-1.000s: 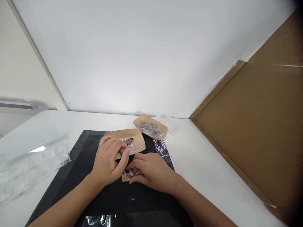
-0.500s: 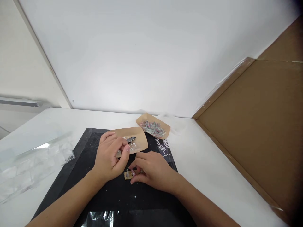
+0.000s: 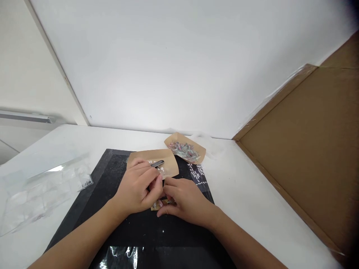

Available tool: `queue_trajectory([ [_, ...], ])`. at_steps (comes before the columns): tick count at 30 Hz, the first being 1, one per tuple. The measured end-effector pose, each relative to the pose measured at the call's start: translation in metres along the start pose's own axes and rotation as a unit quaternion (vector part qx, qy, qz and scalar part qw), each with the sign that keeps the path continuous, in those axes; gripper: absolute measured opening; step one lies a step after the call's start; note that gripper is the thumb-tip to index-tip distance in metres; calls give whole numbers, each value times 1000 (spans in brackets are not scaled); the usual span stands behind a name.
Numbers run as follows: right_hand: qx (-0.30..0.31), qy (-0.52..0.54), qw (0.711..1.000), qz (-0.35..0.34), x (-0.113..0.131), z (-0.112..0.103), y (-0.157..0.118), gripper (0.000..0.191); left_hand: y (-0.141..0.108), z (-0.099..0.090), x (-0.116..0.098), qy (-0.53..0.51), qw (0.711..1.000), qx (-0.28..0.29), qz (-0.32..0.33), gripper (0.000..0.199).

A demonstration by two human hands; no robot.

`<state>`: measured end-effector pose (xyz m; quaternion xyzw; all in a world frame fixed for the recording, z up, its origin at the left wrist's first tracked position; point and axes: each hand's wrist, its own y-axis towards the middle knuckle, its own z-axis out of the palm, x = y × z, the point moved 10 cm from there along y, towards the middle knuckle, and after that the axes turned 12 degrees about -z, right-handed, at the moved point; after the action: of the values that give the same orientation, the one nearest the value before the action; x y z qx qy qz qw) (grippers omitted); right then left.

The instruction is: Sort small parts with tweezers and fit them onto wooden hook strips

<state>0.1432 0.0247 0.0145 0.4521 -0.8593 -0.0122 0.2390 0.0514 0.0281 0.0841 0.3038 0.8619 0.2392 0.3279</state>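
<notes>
On the black mat (image 3: 140, 231), my right hand (image 3: 190, 203) has its thumb and fingers closed around a small tan strip (image 3: 154, 206) bearing a glossy pinkish, nail-shaped piece (image 3: 160, 203). Close against it from the left is my left hand (image 3: 140, 186), thumb and forefinger pinched together over the strip. Whatever sits in that pinch is hidden. Behind the left hand, a brown paper tray (image 3: 171, 160) contains tiny pale bits and a dark metal tool (image 3: 157, 163), partly covered by the fingers.
Another brown paper tray (image 3: 202, 152), further back, holds many glossy coloured pieces. A clear compartment box (image 3: 53, 186) lies open at the left on the white table (image 3: 238, 194). White walls and a brown cardboard panel (image 3: 303, 149) enclose the back and right.
My left hand has moved right and down, from above the near tray's edge to the strip and my right hand. The right hand stays around the strip. The view has shifted slightly.
</notes>
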Motion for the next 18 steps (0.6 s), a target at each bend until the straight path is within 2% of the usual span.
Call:
queue_trajectory([
  [4,11,-14,1000,5,-3,3,0,41,-7,23,-18,13,989,121,85,25],
  [7,18,-26,999,8,-5,4,-1,42,-12,32,-22,10,979,164,117,27],
  [11,19,-21,1000,3,-3,3,-1,46,-11,31,-9,-3,980,165,110,19],
  [13,14,-13,1000,-1,-2,1,-2,45,-8,25,0,-7,984,145,99,16],
  [15,6,-10,1000,-2,0,-1,-2,46,-6,17,6,-19,988,122,93,20],
  [18,-1,-8,1000,-8,0,-2,-2,49,-7,13,3,-45,985,129,109,35],
])
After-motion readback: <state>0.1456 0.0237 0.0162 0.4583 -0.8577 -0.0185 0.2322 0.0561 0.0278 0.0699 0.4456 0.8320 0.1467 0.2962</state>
